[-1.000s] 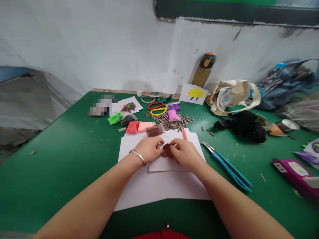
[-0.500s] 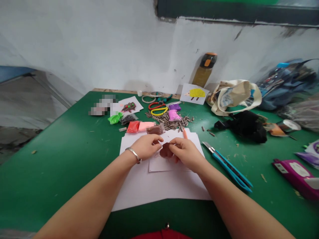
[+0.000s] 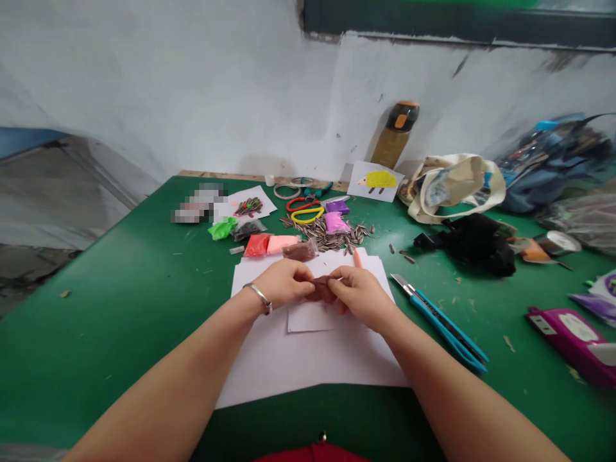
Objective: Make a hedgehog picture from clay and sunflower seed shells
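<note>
Between my two hands is a flattened piece of brown modelling clay [image 3: 323, 294], just over a small white sheet [image 3: 312, 321]. My left hand [image 3: 289, 282], with a silver bracelet at the wrist, pinches its left upper edge. My right hand [image 3: 359, 292] pinches the right upper edge between thumb and fingers. The small sheet lies on larger white paper [image 3: 308, 359]. Just beyond my hands rests a packet of brown clay [image 3: 301, 249], beside pink clay [image 3: 283, 244] and a red packet [image 3: 257, 245]. An orange stick-like thing [image 3: 357, 258] lies by my right hand.
Striped sunflower seeds [image 3: 327, 237] are heaped behind the paper, near scissors with yellow handles [image 3: 308, 215]. A blue utility knife [image 3: 440, 321] lies to the right, its blade showing. Farther right are a black cloth-like bundle [image 3: 481, 247] and a purple box-like case [image 3: 575, 343]. A bottle [image 3: 395, 135] stands by the wall.
My left hand has moved slightly right and closed on the clay's edge. The upper edge of the clay now looks drawn up between both hands.
</note>
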Tool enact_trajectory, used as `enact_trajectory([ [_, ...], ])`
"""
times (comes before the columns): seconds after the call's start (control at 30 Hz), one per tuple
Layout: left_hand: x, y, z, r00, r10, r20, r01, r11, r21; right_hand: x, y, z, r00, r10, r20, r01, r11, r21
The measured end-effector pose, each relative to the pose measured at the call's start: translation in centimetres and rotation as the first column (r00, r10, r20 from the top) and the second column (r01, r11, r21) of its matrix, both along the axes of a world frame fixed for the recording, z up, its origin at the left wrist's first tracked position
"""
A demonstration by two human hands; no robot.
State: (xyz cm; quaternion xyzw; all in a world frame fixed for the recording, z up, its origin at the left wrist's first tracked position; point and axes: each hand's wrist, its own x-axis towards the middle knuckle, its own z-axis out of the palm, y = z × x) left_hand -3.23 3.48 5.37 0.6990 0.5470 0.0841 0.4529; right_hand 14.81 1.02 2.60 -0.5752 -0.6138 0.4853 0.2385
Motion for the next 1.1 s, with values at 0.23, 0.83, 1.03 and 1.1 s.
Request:
enact_trajectory([
  [0.23,0.5,-0.1,-0.8,0.977,-0.032,-0.209,0.065,0.986,0.152,0.1,-0.1,-0.7,0.958,-0.011,0.288,-0.034,0.988,0.153],
  [0.83,1.0,-0.6,-0.8,0.97,-0.029,-0.242,0.066,0.987,0.145,0.3,0.2,-0.6,0.93,0.002,0.368,-0.052,0.991,0.126],
  [1.03,1.3,-0.9,-0.8,0.947,-0.032,-0.32,0.104,0.972,0.211,0.4,0.1,-0.4,0.871,0.008,0.492,-0.114,0.976,0.186],
  [1.1,1.1,-0.8,-0.7,0.947,-0.044,-0.319,0.116,0.971,0.21,0.5,0.0,-0.3,0.867,0.008,0.497,-0.114,0.977,0.183],
])
